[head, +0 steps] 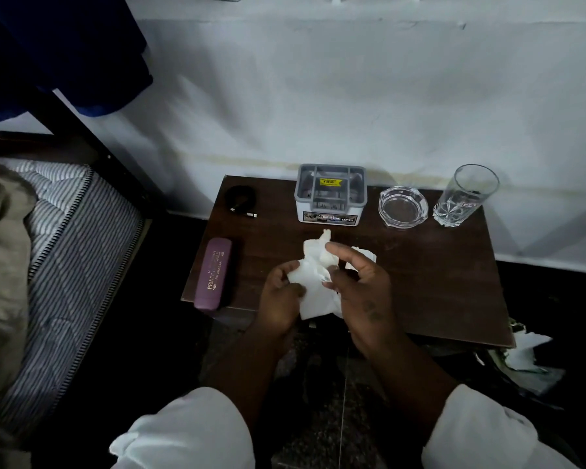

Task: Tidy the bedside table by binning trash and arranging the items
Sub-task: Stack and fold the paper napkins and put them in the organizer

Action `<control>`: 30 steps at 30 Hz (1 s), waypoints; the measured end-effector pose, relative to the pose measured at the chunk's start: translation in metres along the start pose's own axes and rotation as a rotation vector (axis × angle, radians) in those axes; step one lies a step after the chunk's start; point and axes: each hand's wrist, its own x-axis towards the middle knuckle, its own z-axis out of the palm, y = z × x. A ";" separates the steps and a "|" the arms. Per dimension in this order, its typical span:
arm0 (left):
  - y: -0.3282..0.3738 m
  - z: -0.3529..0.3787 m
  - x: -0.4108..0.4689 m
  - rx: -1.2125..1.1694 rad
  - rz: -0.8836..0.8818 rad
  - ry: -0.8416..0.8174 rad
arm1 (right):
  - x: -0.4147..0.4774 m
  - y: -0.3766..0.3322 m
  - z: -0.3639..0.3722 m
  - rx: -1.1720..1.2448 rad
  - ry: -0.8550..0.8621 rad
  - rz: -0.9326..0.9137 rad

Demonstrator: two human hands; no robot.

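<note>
Crumpled white tissue paper [315, 265] is bunched between both hands above the front middle of the dark wooden bedside table [447, 272]. My left hand [279, 296] grips its lower left part. My right hand [359, 286] pinches its right side, fingers curled over it. On the table stand a grey and white organiser box [330, 194], a glass ashtray [403, 206], a drinking glass [467, 198], a purple glasses case [214, 274] and a coiled black cable [241, 198].
A bed with a striped mattress [68, 252] lies to the left, its dark frame post close to the table. A white wall runs behind the table. White paper scraps [528, 353] lie in something dark on the floor at the table's front right corner.
</note>
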 end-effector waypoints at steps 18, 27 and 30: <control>0.003 0.009 0.004 -0.060 -0.020 0.041 | -0.012 0.019 -0.017 -0.616 -0.113 -0.238; 0.006 -0.005 0.004 0.334 0.398 0.179 | 0.016 0.025 -0.048 -0.932 0.214 -0.146; 0.005 -0.005 0.004 0.336 0.443 0.123 | 0.028 0.029 -0.058 -1.093 0.216 0.002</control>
